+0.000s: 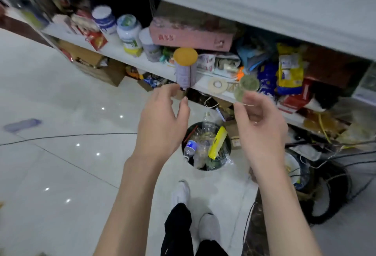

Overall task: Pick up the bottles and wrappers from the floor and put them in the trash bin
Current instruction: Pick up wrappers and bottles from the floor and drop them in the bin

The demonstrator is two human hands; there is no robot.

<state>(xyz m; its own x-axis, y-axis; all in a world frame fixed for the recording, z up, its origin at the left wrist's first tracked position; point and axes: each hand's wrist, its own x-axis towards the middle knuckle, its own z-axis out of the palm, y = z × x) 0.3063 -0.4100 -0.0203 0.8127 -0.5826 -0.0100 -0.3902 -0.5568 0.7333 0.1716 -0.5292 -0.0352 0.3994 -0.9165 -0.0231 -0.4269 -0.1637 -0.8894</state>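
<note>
Here both bare hands are raised above a round black trash bin (186, 155) that stands on the pale tiled floor (61, 164), just in front of a cluttered white shelf (114, 51). The left hand (160, 121) is empty, its fingers loosely spread and apart, thumb tip near the bottom of a tall canister with a yellow lid (185, 66) on the shelf edge. The right hand (259, 127) pinches a small clear plastic bottle (245, 88) between thumb and fingertips; the bottle is blurred and points toward the shelf, held above and a little right of the bin.

Inside the bin lie several clear plastic bottles, one with a blue label (190, 147), another standing upright at the far rim (208, 122), and a yellow wrapper (217, 142) leaning along the right side. A thin black cable (67, 135) runs across the floor to the left. A blurred bluish object (22, 125) lies on the tiles well apart from the bin, at far left. The person's white shoes (181, 193) and dark trousers show below the bin. Dark cables are coiled at the right (329, 190).
</note>
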